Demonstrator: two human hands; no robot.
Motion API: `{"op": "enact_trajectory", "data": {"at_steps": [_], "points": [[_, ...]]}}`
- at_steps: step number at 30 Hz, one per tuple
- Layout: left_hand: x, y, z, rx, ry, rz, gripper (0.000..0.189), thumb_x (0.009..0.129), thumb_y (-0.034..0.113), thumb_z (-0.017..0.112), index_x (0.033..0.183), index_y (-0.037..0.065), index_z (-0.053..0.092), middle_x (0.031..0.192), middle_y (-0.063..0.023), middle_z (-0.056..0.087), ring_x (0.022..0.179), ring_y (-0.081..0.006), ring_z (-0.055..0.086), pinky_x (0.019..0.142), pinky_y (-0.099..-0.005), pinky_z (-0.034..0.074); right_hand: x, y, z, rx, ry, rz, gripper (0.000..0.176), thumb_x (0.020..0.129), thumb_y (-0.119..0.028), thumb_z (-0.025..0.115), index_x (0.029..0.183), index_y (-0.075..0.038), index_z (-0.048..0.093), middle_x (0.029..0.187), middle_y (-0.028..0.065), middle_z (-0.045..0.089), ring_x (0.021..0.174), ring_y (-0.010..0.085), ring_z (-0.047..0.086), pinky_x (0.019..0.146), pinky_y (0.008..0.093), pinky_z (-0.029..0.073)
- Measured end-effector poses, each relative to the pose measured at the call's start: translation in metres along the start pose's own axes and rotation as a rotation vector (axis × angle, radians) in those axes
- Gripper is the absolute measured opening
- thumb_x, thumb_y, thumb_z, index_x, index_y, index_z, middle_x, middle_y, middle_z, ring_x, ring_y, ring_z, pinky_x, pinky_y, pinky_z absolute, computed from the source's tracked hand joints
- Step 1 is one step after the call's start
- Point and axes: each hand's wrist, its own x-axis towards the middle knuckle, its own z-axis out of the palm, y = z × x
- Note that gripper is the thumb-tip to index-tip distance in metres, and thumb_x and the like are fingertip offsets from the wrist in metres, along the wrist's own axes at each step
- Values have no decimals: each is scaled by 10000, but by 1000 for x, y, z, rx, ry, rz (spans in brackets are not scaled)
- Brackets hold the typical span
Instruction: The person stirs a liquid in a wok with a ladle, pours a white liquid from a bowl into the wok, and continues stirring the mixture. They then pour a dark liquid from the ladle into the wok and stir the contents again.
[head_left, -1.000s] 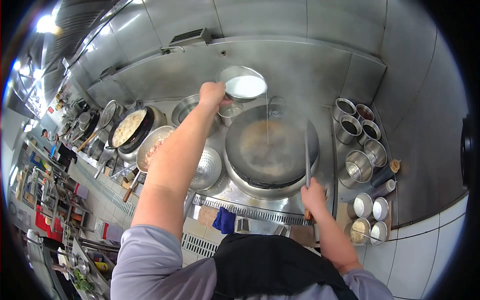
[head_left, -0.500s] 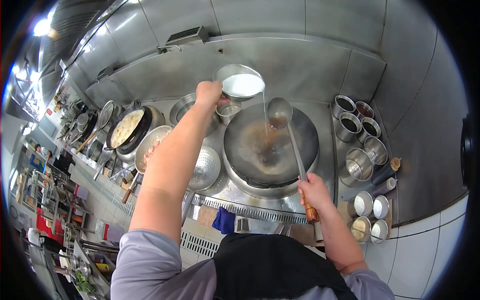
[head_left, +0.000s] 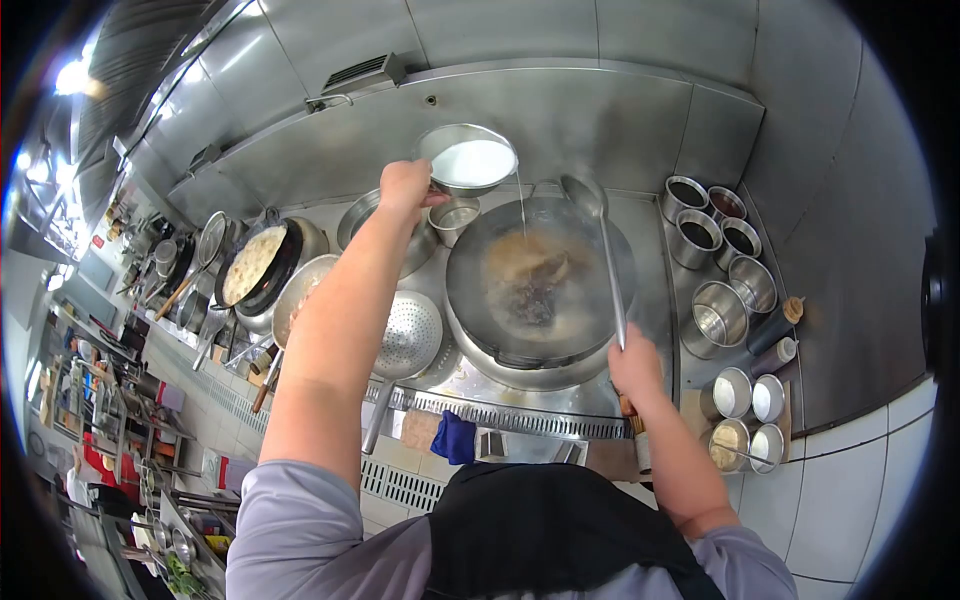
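Note:
My left hand (head_left: pixel 408 187) grips the side of a metal bowl (head_left: pixel 434 145) and holds it tilted to the right. The bowl contains a thin white liquid (head_left: pixel 472 163). From its lip a fine stream (head_left: pixel 521 200) falls into the dark wok (head_left: pixel 466 300) below. Brownish liquid with darker matter (head_left: pixel 535 285) lies in the wok's middle, under some steam. Closed around the handle of a long ladle (head_left: pixel 612 265), my right hand (head_left: pixel 637 372) is at the wok's front right. The ladle's head is raised at the far right rim.
Left of the wok are a perforated skimmer (head_left: pixel 410 333), a large metal pot (head_left: pixel 360 212) and a second wok with pale food (head_left: pixel 255 265). Sauce pots (head_left: pixel 697 237), bottles (head_left: pixel 775 357) and seasoning cups (head_left: pixel 732 393) line the right side. A blue cloth (head_left: pixel 454 438) lies at the front edge.
The ladle's head has moved from over the wok's middle to its far right rim. Brown liquid has spread wider in the wok. The stream from the bowl continues.

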Motion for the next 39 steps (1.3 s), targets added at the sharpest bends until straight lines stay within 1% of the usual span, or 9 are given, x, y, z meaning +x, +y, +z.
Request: {"op": "enact_trajectory", "data": {"at_steps": [3,6,10,21,24,31,35,37,39], "points": [[1,1,-2,8,-6,-22,209,838,84,504,876,-115,555,816,-181,589,585,-278,628,506,-330,567,-13,8,20,-111,-60,75,272,854,-181,539,1000,48,533,772,230,630,705,371,644,650,446,513],[1,0,-2,16,12,-7,188,805,83,505,843,-95,551,757,-176,605,600,-288,648,546,-336,574,-23,4,24,820,-511,395,198,863,-176,571,874,10,507,630,56,543,448,162,534,396,309,428],[0,0,-4,43,-4,-18,187,802,84,508,841,-93,552,748,-176,610,604,-285,650,554,-336,578,-18,-7,0,1216,-694,517,154,885,-149,543,806,-53,452,625,29,516,434,124,490,386,287,393],[0,-3,-6,21,11,-33,162,786,78,500,806,-78,539,753,-189,616,615,-302,659,563,-343,586,-24,-54,-55,624,-374,164,194,879,-173,539,908,10,482,661,93,530,448,188,536,436,336,433],[3,-4,-8,2,8,-10,159,783,71,498,804,-83,534,750,-191,613,616,-308,659,550,-343,585,-23,-48,-51,456,-143,11,273,869,-187,531,1049,15,503,756,226,607,691,381,604,640,448,463],[-3,6,-6,-22,-1,0,189,817,66,491,830,-116,537,745,-178,579,550,-297,626,497,-336,567,-7,-15,-19,33,-73,54,443,869,-201,512,1210,78,465,955,322,608,915,458,590,837,472,474],[1,5,-9,11,12,7,151,774,66,500,785,-81,532,730,-179,603,587,-303,651,530,-336,581,-15,13,20,-21,-121,82,408,862,-183,515,1159,96,486,911,313,616,825,433,629,739,463,519],[1,5,-9,11,22,17,149,771,67,503,780,-79,533,728,-178,603,585,-300,650,531,-336,581,-23,9,25,469,-331,333,199,840,-146,565,915,33,519,651,134,563,497,267,572,475,378,476],[0,4,-9,20,-2,15,144,773,68,502,778,-72,537,722,-167,603,587,-293,651,533,-333,583,-26,3,18,689,-424,401,174,851,-143,560,886,20,511,647,105,546,471,226,542,445,351,455]]}}
